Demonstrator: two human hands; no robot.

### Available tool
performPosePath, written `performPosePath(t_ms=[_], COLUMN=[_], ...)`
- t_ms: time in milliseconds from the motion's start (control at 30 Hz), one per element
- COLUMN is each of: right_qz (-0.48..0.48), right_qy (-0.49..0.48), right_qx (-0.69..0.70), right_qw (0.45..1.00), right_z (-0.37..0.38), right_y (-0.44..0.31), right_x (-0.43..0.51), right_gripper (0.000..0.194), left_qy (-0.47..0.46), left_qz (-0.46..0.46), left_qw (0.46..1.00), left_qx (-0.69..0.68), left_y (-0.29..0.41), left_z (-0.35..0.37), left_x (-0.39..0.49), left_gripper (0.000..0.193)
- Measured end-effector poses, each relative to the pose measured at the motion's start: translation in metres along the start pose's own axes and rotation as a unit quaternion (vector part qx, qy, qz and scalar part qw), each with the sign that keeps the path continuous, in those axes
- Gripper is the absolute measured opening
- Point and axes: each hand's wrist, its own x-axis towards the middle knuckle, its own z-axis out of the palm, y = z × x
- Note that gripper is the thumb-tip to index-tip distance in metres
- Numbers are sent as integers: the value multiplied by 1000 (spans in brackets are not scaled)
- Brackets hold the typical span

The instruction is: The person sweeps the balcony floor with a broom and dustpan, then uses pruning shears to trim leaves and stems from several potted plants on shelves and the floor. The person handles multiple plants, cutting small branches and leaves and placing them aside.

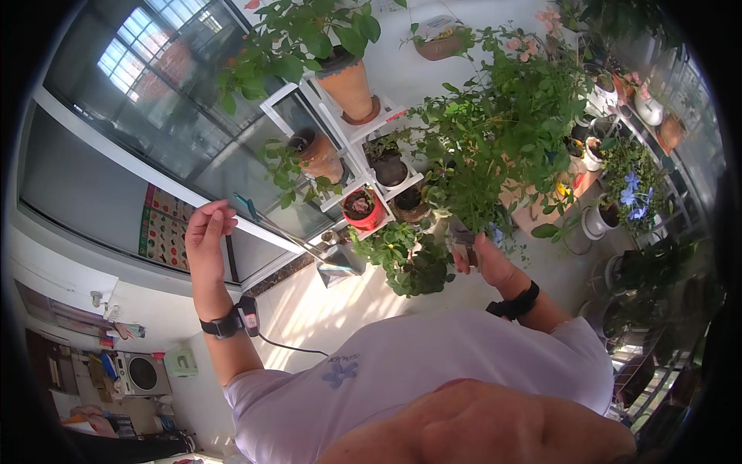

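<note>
My left hand [210, 235] is raised at the left, in front of the white frame of a sliding glass door [174, 191]. Its fingers are curled in towards the thumb, and nothing shows between them. Just beyond the fingertips is the teal top of a long handle [246, 206], which slants down to a dustpan [336, 268] on the floor. My right hand [493, 261] grips a small brownish container [464, 239], partly covered by my fingers. Leafy stems of a large bushy plant [481, 139] hang over it. A low leafy potted plant [406, 255] stands to its left.
A white tiered plant stand [374, 124] holds terracotta pots [348, 87] and a red pot [363, 209]. At the right are a white pot [600, 219], blue flowers [635, 197] and metal racks. A cable [293, 346] runs from my left wrist strap. A washing machine [142, 373] stands at lower left.
</note>
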Motion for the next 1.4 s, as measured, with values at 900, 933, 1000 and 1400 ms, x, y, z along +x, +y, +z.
performPosePath(t_ms=[900,933,1000,1400], right_qz=[-112,-119,-162,-254], right_qy=[437,438,441,459], right_qx=[-643,-667,-709,-710], right_qw=[619,592,526,470], right_z=[23,22,19,3], right_y=[-279,-282,-285,-287], right_x=[301,303,311,336], right_gripper=[43,42,40,27], left_qy=[-138,-120,-115,-15], left_qz=[-14,-20,-29,402], left_qw=[916,903,875,905], left_qx=[-375,-412,-469,136], left_y=[-33,-35,-40,-53], left_z=[389,400,414,414], left_x=[278,288,308,364], left_gripper=[51,52,53,44])
